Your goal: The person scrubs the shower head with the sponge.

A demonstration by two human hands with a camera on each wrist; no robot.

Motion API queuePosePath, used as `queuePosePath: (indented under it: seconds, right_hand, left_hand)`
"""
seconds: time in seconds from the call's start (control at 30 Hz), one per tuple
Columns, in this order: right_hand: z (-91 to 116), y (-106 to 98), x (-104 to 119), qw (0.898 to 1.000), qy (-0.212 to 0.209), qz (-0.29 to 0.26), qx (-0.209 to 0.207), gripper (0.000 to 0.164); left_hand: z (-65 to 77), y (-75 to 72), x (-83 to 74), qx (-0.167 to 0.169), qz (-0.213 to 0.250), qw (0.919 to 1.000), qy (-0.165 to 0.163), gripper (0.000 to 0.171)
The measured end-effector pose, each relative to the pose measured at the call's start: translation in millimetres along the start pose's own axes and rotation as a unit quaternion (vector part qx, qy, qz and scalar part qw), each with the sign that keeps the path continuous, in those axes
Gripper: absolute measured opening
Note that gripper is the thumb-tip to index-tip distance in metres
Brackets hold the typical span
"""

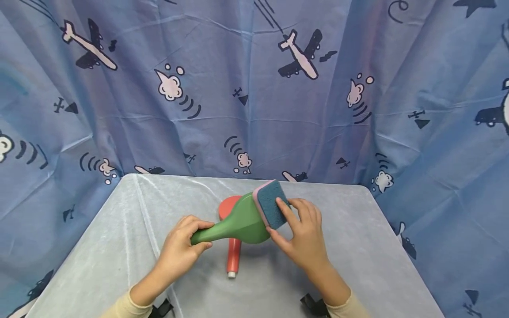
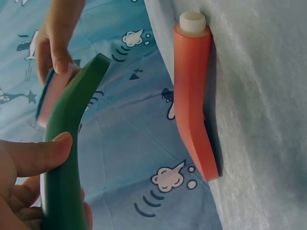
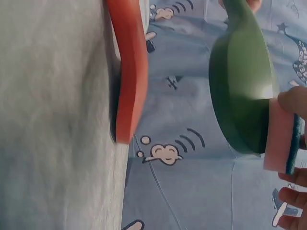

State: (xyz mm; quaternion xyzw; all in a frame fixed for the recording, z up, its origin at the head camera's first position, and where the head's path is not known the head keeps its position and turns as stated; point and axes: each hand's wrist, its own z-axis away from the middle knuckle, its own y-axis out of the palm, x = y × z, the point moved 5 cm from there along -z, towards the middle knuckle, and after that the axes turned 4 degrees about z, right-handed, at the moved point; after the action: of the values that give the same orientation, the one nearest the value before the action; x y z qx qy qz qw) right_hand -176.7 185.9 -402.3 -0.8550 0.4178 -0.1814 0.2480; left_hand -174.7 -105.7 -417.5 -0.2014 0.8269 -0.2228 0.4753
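Note:
My left hand (image 1: 183, 245) grips the handle of a green shower head (image 1: 242, 223), thumb on one side and fingers round the other. It is held up above the table, its wide head pointing right. Between the fingers and thumb of my right hand (image 1: 304, 236) is a sponge (image 1: 273, 204) with a pink soft side and a blue-green scouring side. The pink side (image 3: 279, 139) lies against the end of the green head in the right wrist view. Below, a red shower head (image 1: 233, 256) with a white connector (image 2: 193, 22) lies on the table, partly hidden by the green one.
A pale grey cloth covers the table (image 1: 358, 247). Behind it and along both sides hangs a blue curtain (image 1: 214, 53) printed with planes and clouds. Black wrist straps (image 1: 161, 308) show at both wrists near the front.

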Motion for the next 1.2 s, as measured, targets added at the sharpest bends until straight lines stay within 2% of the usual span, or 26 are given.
queuePosePath:
  seconds: [0.1,0.27,0.33,0.4,0.6,0.7,0.8,0.97,1.03,1.1,1.2]
  right_hand:
    - [1.0,-0.6,-2.1,1.0,0.009,-0.007,0.001,0.063]
    - [3.8,9.4,23.8,0.997,-0.081,-0.006,0.016,0.06]
    - [3.9,11.1,28.5,0.995,-0.101,0.0,0.018,0.06]
    - [3.3,10.7,24.8,0.996,-0.09,0.008,0.021,0.06]
    - [0.0,2.1,-7.5,0.999,0.03,0.011,0.014,0.064]
    - [0.8,0.3,-14.0,0.998,0.055,0.002,0.018,0.063]
    - [1.0,0.2,-8.0,0.999,0.034,-0.013,0.016,0.063]
    - [0.3,2.2,16.0,0.997,-0.073,-0.018,0.021,0.06]
    - [0.3,1.6,19.8,0.994,-0.101,-0.012,0.03,0.06]
    - [-0.8,-0.8,16.1,0.995,-0.097,-0.006,0.034,0.06]
    - [-3.2,-7.7,-0.4,0.999,-0.039,-0.003,0.038,0.062]
  left_hand:
    - [0.4,2.4,-1.1,-0.003,-0.008,0.9999,0.013,0.05]
    - [0.7,5.4,-0.3,-0.006,-0.024,0.9993,0.03,0.049]
    - [0.6,6.7,-0.9,-0.005,-0.025,0.9991,0.035,0.048]
    - [0.5,7.3,-1.8,-0.005,-0.023,0.9991,0.036,0.048]
    - [0.7,6.1,-5.1,-0.009,-0.013,0.9991,0.039,0.048]
    - [2.4,5.7,-5.6,-0.005,-0.013,0.9992,0.036,0.048]
    - [3.5,5.5,-4.5,-0.005,-0.014,0.9994,0.031,0.049]
    - [2.6,5.7,-3.0,-0.007,-0.01,0.9997,0.02,0.048]
    - [2.4,5.8,-2.3,-0.005,-0.005,0.9999,0.013,0.048]
    - [2.3,5.4,-1.2,-0.001,0.003,1.0,0.004,0.048]
    - [2.7,4.1,1.1,0.004,0.023,0.9996,-0.015,0.048]
